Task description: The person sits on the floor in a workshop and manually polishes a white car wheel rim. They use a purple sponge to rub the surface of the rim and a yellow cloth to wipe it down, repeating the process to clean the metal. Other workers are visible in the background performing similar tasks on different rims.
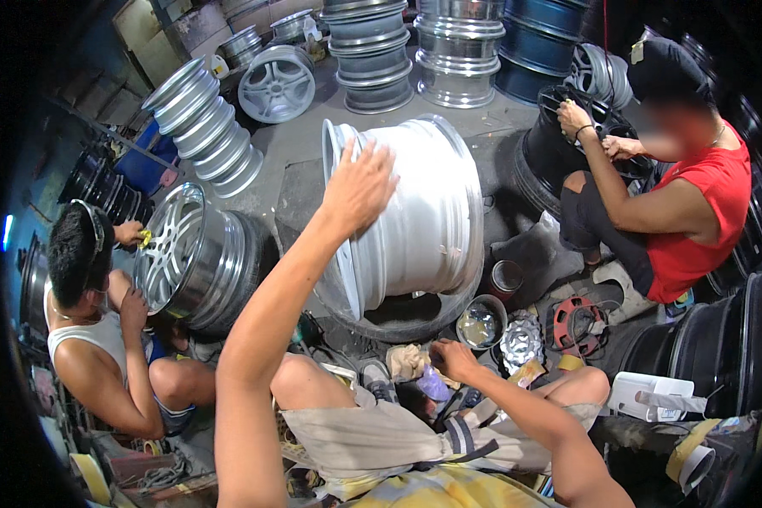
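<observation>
A large silver-white wheel rim [423, 203] stands on its side in front of me, resting on a tyre [406, 330]. Across its left edge and barrel lies my left hand [360, 190], fingers stretched and slightly blurred. Lower down, my right hand [455, 361] hangs above my lap with its fingers curled in; whether something small is in them is hidden. Just beside it are a beige cloth [407, 362] and a purple cloth [434, 385]. A metal pot of liquid [481, 323] stands a little beyond that hand.
At left, a person in white [102, 339] works on a polished spoked rim [173, 254] with a yellow piece. At right, a person in red [694, 203] handles a black rim [559, 144]. Stacked rims [368, 59] line the back; a white plastic container [652, 394] sits right.
</observation>
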